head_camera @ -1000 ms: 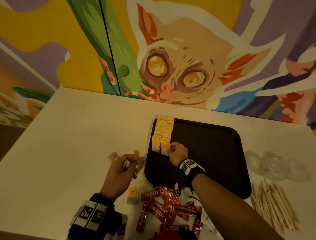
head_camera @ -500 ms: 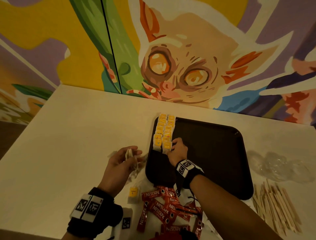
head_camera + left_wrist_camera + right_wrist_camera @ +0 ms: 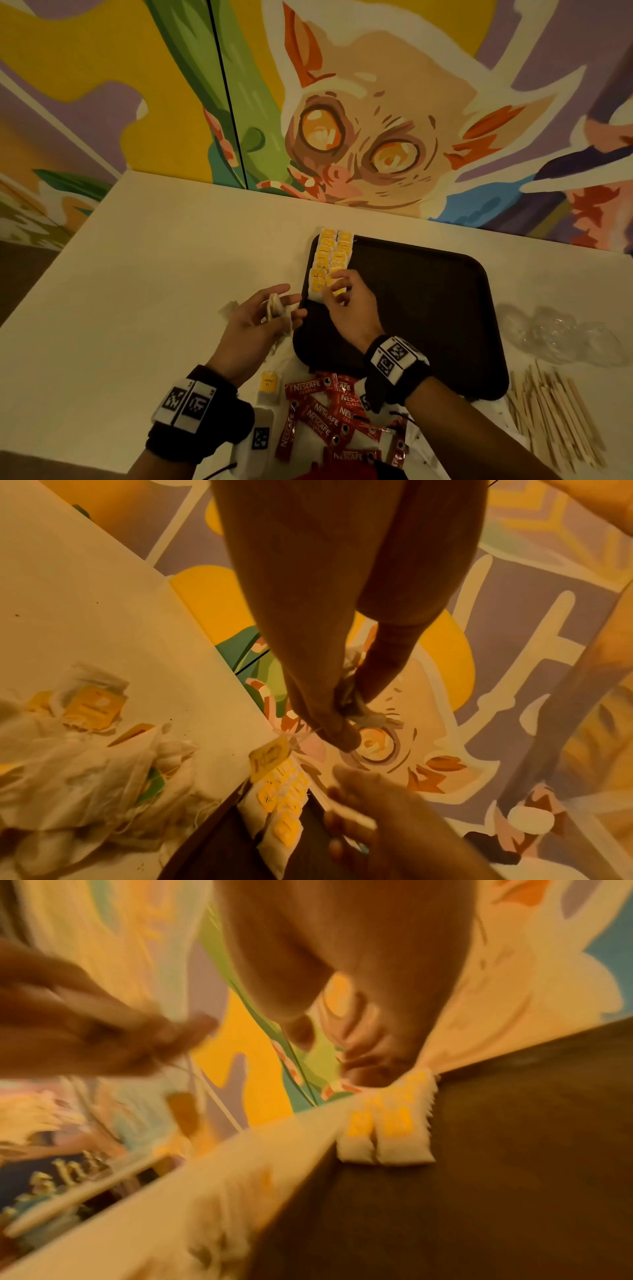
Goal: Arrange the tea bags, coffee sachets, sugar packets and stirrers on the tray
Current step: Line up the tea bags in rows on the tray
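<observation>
Two rows of tea bags [image 3: 329, 255] with yellow tags lie along the left edge of the dark tray [image 3: 428, 308]. My right hand [image 3: 337, 291] rests bent fingertips on the nearest bags of the rows [image 3: 387, 1123], thumb held apart. Just left of the tray, above the table, my left hand [image 3: 274, 308] pinches one white tea bag [image 3: 356, 704] between thumb and fingers, with its yellow tag [image 3: 270, 753] dangling on the string. The right wrist view is blurred.
Loose tea bags [image 3: 85, 764] are heaped on the table under my left hand, and one [image 3: 268, 382] lies nearer me. Red Nescafe sachets [image 3: 329, 411] lie on white packets below the tray. Wooden stirrers [image 3: 555, 421] and crumpled clear plastic [image 3: 561, 335] lie at the right.
My left hand has risen off the table with the tea bag and moved toward the tray, fingers now spread. My right hand has slid slightly farther along the rows.
</observation>
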Demonstrator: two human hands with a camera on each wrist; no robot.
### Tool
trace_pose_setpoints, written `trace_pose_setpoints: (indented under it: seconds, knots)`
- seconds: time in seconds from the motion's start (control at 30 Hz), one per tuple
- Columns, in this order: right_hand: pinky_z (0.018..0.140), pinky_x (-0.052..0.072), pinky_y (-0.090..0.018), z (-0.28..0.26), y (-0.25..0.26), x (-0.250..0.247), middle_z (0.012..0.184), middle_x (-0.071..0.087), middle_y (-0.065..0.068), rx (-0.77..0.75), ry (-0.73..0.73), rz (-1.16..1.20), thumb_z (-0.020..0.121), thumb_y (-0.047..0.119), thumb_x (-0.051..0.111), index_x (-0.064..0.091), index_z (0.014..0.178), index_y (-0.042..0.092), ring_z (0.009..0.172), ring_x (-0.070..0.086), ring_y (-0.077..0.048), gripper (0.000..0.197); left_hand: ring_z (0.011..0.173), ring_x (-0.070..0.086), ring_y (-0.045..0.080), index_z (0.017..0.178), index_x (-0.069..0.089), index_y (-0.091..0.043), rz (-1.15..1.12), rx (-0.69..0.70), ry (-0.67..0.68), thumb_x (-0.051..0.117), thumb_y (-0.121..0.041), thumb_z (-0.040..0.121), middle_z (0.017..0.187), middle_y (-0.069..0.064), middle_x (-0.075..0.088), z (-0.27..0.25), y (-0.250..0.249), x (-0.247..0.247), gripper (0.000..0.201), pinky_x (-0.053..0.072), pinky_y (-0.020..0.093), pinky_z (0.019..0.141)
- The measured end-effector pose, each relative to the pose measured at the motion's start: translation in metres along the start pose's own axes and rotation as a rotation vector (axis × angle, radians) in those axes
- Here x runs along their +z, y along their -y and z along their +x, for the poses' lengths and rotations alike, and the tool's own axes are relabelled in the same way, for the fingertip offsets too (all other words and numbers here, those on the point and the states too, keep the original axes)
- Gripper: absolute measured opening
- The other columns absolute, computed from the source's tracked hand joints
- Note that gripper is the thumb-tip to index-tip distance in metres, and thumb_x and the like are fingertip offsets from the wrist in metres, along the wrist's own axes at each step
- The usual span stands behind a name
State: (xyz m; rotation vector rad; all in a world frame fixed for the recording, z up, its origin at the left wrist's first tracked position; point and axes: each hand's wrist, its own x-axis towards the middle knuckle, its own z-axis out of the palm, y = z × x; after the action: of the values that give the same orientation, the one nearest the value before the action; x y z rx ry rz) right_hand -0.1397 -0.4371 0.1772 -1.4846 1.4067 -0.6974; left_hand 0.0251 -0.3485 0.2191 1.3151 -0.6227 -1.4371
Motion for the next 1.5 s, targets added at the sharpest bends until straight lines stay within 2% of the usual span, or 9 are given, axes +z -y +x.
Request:
trace_pose_setpoints:
  seconds: [0.13, 0.23, 0.37, 0.5, 0.67, 0.83, 1.0, 1.3, 1.5]
  knots:
    - [0.073, 0.054, -0.023, -0.033, 0.035, -0.004, 0.097, 0.066, 0.005, -0.218, 0.195, 0.102, 0.091, 0.023, 0.068, 0.065, 0.104, 0.022, 0.085, 0.065, -0.009, 0.014, 0.106, 0.066, 0.034, 0.125, 0.056, -0.006, -0.039, -0.018, 0.031, 0.044, 0.019, 0.089, 0.116, 0.014, 0.068, -0.002, -0.004, 0.004, 0.045, 0.052, 0.043, 0.095]
    - [0.067, 0.051, -0.020, -0.046, 0.043, -0.002, 0.104, 0.060, 0.009, -0.333, 0.350, 0.032, 0.083, 0.025, 0.077, 0.064, 0.110, 0.029, 0.079, 0.060, -0.009, 0.029, 0.106, 0.064, 0.036, 0.124, 0.058, -0.007, -0.089, -0.030, 0.024, 0.044, 0.011, 0.092, 0.113, 0.019, 0.068, -0.003, -0.009, 0.007, 0.040, 0.050, 0.045, 0.094]
    - [0.070, 0.050, -0.020, -0.045, 0.036, 0.002, 0.109, 0.054, 0.009, -0.452, 0.314, -0.103, 0.078, 0.017, 0.081, 0.066, 0.116, 0.020, 0.079, 0.054, -0.007, 0.041, 0.110, 0.062, 0.037, 0.123, 0.060, -0.003, -0.177, -0.039, 0.015, 0.037, 0.003, 0.095, 0.114, 0.021, 0.066, -0.005, -0.013, 0.010, 0.036, 0.052, 0.042, 0.085]
    - [0.076, 0.056, -0.032, -0.045, 0.033, 0.002, 0.100, 0.064, 0.005, -0.440, 0.223, -0.043, 0.084, 0.016, 0.076, 0.073, 0.104, 0.018, 0.083, 0.061, -0.010, 0.021, 0.109, 0.064, 0.034, 0.123, 0.056, 0.003, -0.273, -0.051, 0.011, 0.033, -0.001, 0.097, 0.118, 0.022, 0.066, -0.007, -0.017, 0.010, 0.036, 0.055, 0.038, 0.088]
    - [0.072, 0.056, -0.026, -0.049, 0.035, -0.002, 0.087, 0.072, 0.006, -0.241, 0.211, 0.171, 0.090, 0.020, 0.069, 0.071, 0.101, 0.016, 0.075, 0.068, -0.011, 0.011, 0.106, 0.064, 0.036, 0.120, 0.058, 0.001, -0.272, -0.055, -0.040, 0.030, -0.004, 0.098, 0.114, 0.018, 0.068, -0.009, -0.015, 0.007, 0.036, 0.051, 0.045, 0.091]
    - [0.062, 0.055, -0.029, -0.048, 0.036, -0.011, 0.089, 0.073, -0.008, -0.128, 0.179, 0.289, 0.093, 0.022, 0.065, 0.072, 0.097, 0.013, 0.060, 0.064, -0.019, 0.013, 0.085, 0.064, 0.031, 0.109, 0.063, 0.000, -0.151, -0.048, -0.103, 0.036, -0.002, 0.095, 0.099, 0.014, 0.069, -0.012, -0.014, 0.004, 0.031, 0.051, 0.036, 0.069]
    - [0.064, 0.056, -0.029, -0.044, 0.042, -0.022, 0.092, 0.074, -0.004, -0.116, 0.240, 0.252, 0.090, 0.027, 0.069, 0.074, 0.098, 0.012, 0.063, 0.065, -0.024, 0.018, 0.060, 0.035, 0.017, 0.100, 0.065, -0.002, -0.080, -0.021, -0.074, 0.037, 0.001, 0.091, 0.069, 0.005, 0.045, -0.010, -0.020, 0.008, 0.030, 0.027, 0.030, 0.055]
    - [0.061, 0.052, -0.025, -0.045, 0.054, -0.028, 0.085, 0.072, -0.018, -0.136, 0.286, 0.288, 0.090, 0.021, 0.068, 0.067, 0.100, 0.007, 0.056, 0.060, -0.017, 0.017, 0.057, 0.056, -0.001, 0.089, 0.074, -0.014, 0.613, 0.301, 0.158, 0.069, -0.022, 0.086, 0.066, -0.009, 0.067, -0.016, -0.044, 0.013, 0.010, 0.044, 0.013, 0.056]
    - [0.073, 0.051, -0.024, -0.054, 0.043, -0.023, 0.082, 0.068, 0.014, -0.229, 0.419, 0.111, 0.086, 0.020, 0.075, 0.069, 0.089, 0.025, 0.077, 0.062, -0.007, 0.009, 0.054, 0.047, 0.008, 0.088, 0.072, -0.012, 0.500, 0.270, 0.030, 0.066, -0.023, 0.089, 0.057, -0.006, 0.054, -0.012, -0.044, 0.011, 0.012, 0.045, 0.026, 0.055]
